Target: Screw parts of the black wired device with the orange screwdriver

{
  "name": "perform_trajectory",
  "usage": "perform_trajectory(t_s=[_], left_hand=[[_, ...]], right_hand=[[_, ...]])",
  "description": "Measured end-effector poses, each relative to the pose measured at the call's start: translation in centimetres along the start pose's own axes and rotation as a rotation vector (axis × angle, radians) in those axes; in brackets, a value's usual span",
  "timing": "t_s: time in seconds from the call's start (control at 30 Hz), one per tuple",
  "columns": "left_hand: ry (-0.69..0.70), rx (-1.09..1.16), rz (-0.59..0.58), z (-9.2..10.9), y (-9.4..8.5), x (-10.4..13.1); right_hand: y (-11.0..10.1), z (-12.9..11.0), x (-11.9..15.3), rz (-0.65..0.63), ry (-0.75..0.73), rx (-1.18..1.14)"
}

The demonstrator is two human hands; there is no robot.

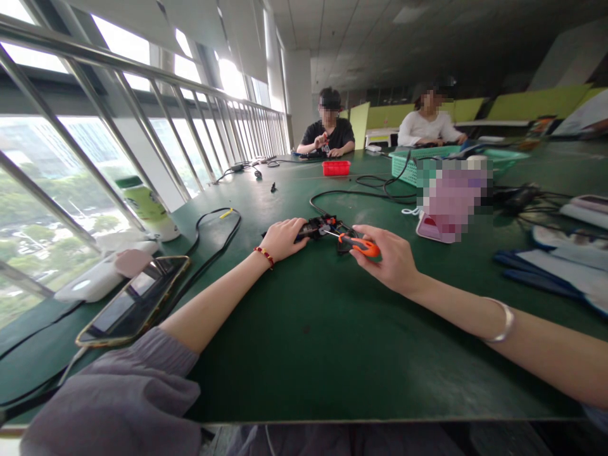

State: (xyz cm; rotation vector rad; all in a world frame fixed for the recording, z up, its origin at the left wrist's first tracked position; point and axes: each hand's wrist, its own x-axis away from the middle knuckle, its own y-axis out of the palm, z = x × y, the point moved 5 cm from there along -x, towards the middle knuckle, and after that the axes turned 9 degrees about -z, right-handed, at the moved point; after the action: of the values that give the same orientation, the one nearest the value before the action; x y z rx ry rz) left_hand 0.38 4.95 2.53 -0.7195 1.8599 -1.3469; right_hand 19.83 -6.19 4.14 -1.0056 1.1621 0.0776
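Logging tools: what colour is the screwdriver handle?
Orange and black screwdriver handle, best seen in the head view.

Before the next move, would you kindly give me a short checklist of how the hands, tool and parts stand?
1. Left hand on the black device: ok.
2. Screwdriver held by its handle in the right hand: ok.
3. Screwdriver tip seated in a screw: cannot tell, too small.
4. Red tray clear of both hands: ok.
5. Small black piece inside the tray: not ok, loose on the table.
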Motion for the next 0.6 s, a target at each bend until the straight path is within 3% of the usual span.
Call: perform_trajectory(t_s=[0.13, 0.33, 0.6], left_hand=[[-0.014, 0.001, -0.010, -0.07, 0.09, 0.00], [-0.003, -0.009, -0.001, -0.04, 0.06, -0.02], [0.002, -0.018, 0.006, -0.07, 0.13, -0.05]], right_hand=[[0.02, -0.05, 0.08, 0.025, -0.016, -0.033], [0.20, -0.14, -0.06, -0.051, -0.017, -0.007], [0.08, -0.18, 0.09, 0.027, -0.073, -0.005]])
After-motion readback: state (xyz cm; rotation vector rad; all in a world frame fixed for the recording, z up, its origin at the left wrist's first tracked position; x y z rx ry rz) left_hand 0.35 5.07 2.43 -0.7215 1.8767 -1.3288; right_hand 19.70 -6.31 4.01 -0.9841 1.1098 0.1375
